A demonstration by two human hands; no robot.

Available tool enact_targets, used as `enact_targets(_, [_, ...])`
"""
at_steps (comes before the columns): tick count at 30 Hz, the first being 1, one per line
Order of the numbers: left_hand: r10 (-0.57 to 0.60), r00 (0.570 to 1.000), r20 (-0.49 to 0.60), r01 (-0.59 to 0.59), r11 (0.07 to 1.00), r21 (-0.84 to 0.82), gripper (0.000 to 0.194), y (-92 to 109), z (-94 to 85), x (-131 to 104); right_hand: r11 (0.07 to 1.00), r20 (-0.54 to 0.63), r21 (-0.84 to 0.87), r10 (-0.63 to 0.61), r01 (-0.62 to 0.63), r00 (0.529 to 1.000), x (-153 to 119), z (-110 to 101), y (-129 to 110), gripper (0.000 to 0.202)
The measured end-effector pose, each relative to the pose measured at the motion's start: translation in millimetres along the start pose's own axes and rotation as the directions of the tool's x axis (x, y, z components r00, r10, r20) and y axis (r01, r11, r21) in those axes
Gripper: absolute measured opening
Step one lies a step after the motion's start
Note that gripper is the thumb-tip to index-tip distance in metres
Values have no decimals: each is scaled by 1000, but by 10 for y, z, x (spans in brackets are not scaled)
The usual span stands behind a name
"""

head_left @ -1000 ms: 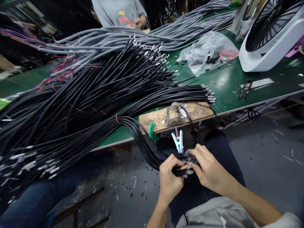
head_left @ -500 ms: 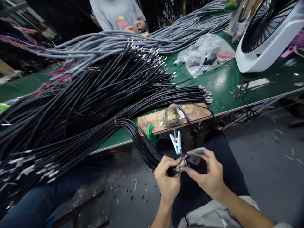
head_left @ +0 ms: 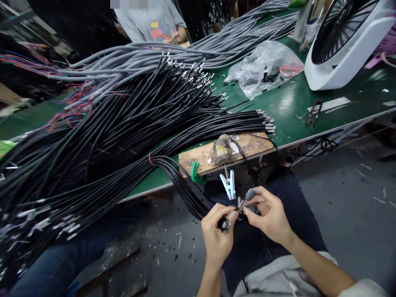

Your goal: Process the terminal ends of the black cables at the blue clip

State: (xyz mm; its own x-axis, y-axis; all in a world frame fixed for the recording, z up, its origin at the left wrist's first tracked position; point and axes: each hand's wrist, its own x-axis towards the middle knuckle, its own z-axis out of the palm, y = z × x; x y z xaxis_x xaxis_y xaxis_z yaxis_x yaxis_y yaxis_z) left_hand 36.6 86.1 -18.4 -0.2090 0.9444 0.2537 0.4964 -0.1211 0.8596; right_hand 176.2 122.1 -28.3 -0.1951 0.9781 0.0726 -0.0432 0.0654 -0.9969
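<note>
My left hand is closed round the ends of a bundle of black cables, tied with a red band and hanging over the table edge. Silvery stripped ends show at its fingers. Close beside it, my right hand pinches at a fine wire end; its fingertips look grey. Just above both hands, a light blue clothespin hangs from a small motor-like device wrapped in clear film. That device sits on a wooden board, with a green clamp at the board's left.
Black cables and grey cables cover the green table. Farther back are a plastic bag with small black pieces, a white fan and small snips. Across the table sits a person in a grey shirt.
My right thumb and fingers have closed together on the wire end, where they were spread apart before. My left hand keeps its hold on the cables.
</note>
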Motion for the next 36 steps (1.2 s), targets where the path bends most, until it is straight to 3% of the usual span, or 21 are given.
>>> enact_targets(3, [8,1000,-13,-8,1000,-12,7,-39,25,-8,999,37,-31,20,-19,999,-5,-37,0,20])
enact_targets(7, [9,999,-39,-10,999,-39,7,-84,58,-32,966,-44,-242,-102,89,994,-61,-77,19,23])
enact_targets(11, [-2,1000,-20,1,999,-45,9,-91,87,-44,948,-73,-303,-121,94,990,-49,-110,45,25])
enact_targets(16, [27,990,-138,-30,999,-21,11,-106,169,-46,894,-77,-411,-226,176,971,-30,-20,54,48])
enact_targets(20, [32,982,-185,-36,999,-16,16,-104,213,-42,878,-102,-431,-276,208,956,-32,69,25,44])
enact_targets(26, [-8,990,-141,5,1000,-18,10,-75,169,-35,850,-143,-488,-303,200,942,-66,32,-42,30])
enact_targets(31, [-55,997,-50,56,998,10,5,-37,96,-30,795,-141,-530,-426,296,894,-116,77,50,29])
enact_targets(33, [-57,997,-55,58,998,16,9,-25,83,-24,876,-164,-413,-339,248,926,-102,81,86,27])
enact_targets(36, [-37,996,-76,38,999,6,9,-38,93,-18,993,-101,-106,-57,47,993,-37,37,91,20])
